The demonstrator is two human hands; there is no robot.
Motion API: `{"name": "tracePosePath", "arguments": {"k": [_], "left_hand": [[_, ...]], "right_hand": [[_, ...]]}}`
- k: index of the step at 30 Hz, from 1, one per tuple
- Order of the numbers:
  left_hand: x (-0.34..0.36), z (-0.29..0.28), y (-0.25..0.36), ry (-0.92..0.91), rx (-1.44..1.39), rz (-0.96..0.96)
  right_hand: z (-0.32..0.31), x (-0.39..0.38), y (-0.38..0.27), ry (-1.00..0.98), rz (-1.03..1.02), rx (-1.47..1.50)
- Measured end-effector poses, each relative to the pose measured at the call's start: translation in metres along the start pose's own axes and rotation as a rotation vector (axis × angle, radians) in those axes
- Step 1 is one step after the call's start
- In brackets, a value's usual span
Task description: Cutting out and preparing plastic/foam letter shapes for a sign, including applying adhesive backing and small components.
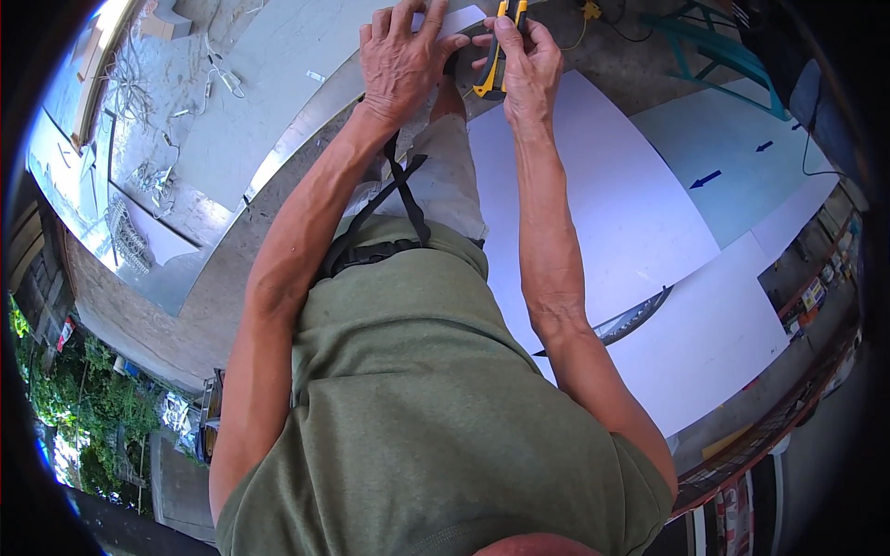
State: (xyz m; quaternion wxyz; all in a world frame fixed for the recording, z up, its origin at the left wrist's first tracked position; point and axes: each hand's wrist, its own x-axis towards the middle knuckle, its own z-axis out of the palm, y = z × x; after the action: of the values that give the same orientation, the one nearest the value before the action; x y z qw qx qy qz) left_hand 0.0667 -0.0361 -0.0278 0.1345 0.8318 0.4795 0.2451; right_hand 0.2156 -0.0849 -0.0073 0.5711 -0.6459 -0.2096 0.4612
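Note:
Near the top of the head view, my right hand (535, 79) is closed round a yellow and black utility knife (489, 83). The knife's wide end points down toward me, and I cannot make out a blade. To its left, my left hand (397, 65) has its fingers extended and its thumb apart, with nothing visible in its grasp. It is over the near edge of a pale sheet (315, 56). Beyond its thumb lies a small white piece (464, 18), partly hidden by the hand.
Thin wires with small connectors (225, 79) and a metal coil (125, 232) lie at the left. Large white panels (593, 185) spread to my right, beside a pale green sheet with blue arrows (742, 157). A teal metal frame (705, 74) stands at the far right.

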Motion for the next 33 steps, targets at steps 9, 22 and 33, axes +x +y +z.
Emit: {"name": "tracePosePath", "arguments": {"k": [9, 22, 33], "left_hand": [[-0.029, -0.019, -0.032, -0.025, -0.041, 0.063], [-0.021, -0.01, -0.038, 0.067, -0.077, -0.029], [-0.022, -0.011, -0.038, 0.07, -0.052, -0.06]], "right_hand": [[-0.015, -0.019, -0.008, -0.071, 0.095, -0.38], [-0.011, -0.018, 0.001, -0.143, -0.248, -1.117], [-0.006, -0.021, 0.002, -0.139, -0.292, -1.134]]}}
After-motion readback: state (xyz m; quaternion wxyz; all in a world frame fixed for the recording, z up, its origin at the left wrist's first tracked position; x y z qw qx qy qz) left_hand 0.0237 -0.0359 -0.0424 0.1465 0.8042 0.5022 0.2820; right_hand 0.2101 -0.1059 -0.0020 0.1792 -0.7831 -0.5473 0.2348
